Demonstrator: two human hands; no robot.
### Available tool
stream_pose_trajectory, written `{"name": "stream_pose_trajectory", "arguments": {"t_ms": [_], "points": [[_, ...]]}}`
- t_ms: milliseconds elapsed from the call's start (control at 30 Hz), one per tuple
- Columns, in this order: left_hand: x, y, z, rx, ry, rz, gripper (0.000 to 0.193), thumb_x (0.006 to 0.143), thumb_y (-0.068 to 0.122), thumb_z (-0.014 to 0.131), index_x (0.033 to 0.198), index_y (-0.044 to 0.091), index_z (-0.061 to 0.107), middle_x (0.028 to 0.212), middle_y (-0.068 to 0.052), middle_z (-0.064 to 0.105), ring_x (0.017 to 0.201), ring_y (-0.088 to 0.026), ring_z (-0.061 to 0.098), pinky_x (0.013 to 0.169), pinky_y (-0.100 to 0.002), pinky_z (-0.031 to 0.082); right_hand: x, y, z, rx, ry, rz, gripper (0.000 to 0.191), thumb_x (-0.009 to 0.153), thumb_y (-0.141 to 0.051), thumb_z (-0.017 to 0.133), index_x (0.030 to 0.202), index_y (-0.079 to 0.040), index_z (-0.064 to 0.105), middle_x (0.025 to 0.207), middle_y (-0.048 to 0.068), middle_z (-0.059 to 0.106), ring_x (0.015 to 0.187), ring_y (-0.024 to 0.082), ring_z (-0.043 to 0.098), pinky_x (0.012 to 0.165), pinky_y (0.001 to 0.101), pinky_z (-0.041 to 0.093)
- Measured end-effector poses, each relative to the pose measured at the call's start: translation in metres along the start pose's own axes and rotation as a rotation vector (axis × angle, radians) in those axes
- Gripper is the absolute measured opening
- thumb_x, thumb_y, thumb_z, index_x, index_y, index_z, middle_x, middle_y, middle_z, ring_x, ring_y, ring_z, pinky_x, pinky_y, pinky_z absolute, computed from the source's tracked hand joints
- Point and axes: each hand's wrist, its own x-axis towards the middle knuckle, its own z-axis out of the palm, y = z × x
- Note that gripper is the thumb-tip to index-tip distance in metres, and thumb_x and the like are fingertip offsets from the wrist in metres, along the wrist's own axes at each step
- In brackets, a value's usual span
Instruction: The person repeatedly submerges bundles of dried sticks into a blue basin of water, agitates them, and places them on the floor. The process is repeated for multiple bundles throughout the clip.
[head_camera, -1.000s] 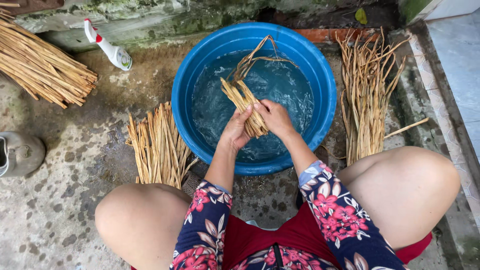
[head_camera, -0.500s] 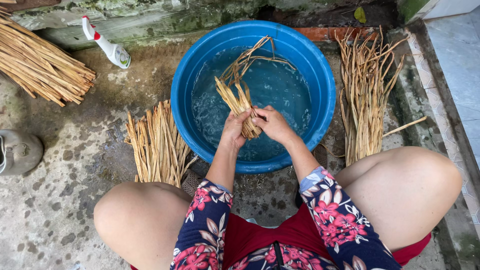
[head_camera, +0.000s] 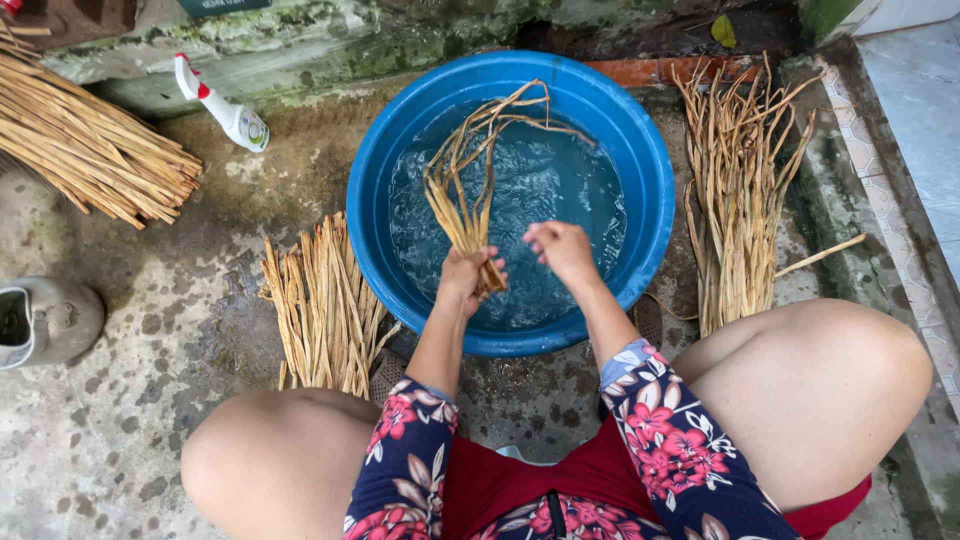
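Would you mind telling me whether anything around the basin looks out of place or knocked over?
The white spray bottle lies tipped on its side against the mossy ledge, left of the blue basin. Otherwise nothing stands out.

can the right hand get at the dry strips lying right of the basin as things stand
Probably yes. The right hand is open and holds nothing, hovering over the blue basin. The pile of strips lies uncovered just past the rim, with nothing between.

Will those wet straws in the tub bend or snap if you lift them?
Probably bend: the straws held by the left hand curl and droop at their far ends. Soaked in the tub, they likely feel slippery and heavier than the dry pile.
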Motion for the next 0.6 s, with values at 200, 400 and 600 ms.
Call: {"name": "stream_pose_trajectory", "arguments": {"t_ms": [200, 400, 600], "points": [[-0.018, -0.018, -0.006, 0.359, -0.121, -0.264, 0.017, 0.101, 0.024, 0.061, 0.094, 0.012, 0.052, 0.065, 0.001, 0.051, 0.048, -0.011, 0.043, 0.037, -0.027, 0.032, -0.004, 0.006, 0.030, 0.656, -0.512, 0.253, 0.052, 0.106, -0.052, 0.063, 0.114, -0.001, 0.061, 0.082, 0.007, 0.070, 0.058, 0.015, 0.059, 0.058, 0.0314, 0.055], [-0.085, -0.041, 0.024, 0.919, -0.222, -0.257, 0.035, 0.103, 0.036, 0.056, 0.086, 0.006, 0.065, 0.065, -0.001, 0.056, 0.053, -0.013, 0.049, 0.048, -0.032, 0.039, 0.007, 0.043, 0.049, 0.875, -0.385, 0.548, 0.022, 0.105, -0.031, 0.063, 0.109, -0.010, 0.061, 0.071, 0.002, 0.062, 0.054, 0.015, 0.057, 0.056, 0.0390, 0.054], [-0.135, 0.043, 0.022, 1.202, -0.361, -0.082, 0.042, 0.102, 0.040, 0.055, 0.096, 0.002, 0.070, 0.065, -0.005, 0.058, 0.055, -0.015, 0.052, 0.053, -0.034, 0.044, 0.056, 0.044, 0.014, 1.308, -0.317, 0.570, 0.040, 0.107, -0.039, 0.048, 0.097, -0.005, 0.067, 0.054, -0.007, 0.048, 0.039, 0.008, 0.042, 0.047, 0.0302, 0.047]]}}
